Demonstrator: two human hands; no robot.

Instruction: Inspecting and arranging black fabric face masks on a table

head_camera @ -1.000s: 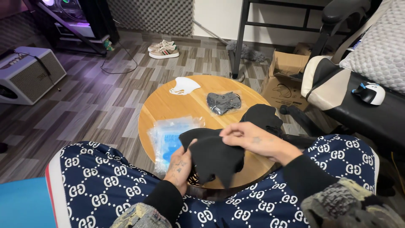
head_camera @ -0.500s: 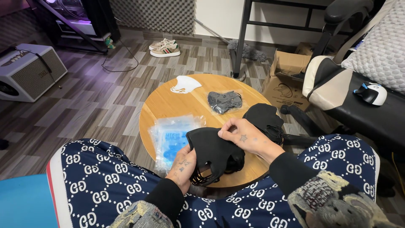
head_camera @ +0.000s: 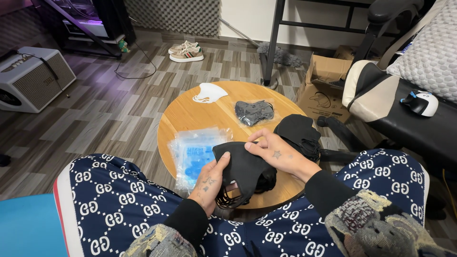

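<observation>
I see a black face mask (head_camera: 245, 166) at the near edge of the round wooden desk (head_camera: 190, 114), held between both hands. The left hand (head_camera: 209, 183) is under it on the near side, thumb on top of the fabric and fingers closed on the lower edge, where the ear loops hang. The right hand (head_camera: 278, 154) comes from the right and lies on top of the mask, its fingertips pinching the upper edge. So both hands are grasping the same mask.

Just left of the mask lies a stack of clear plastic bags (head_camera: 195, 154) with blue print. Behind the right hand is a pile of black masks (head_camera: 300, 133). Farther on the desk I see a packed dark mask (head_camera: 254, 112) and a white mask (head_camera: 209, 92).
</observation>
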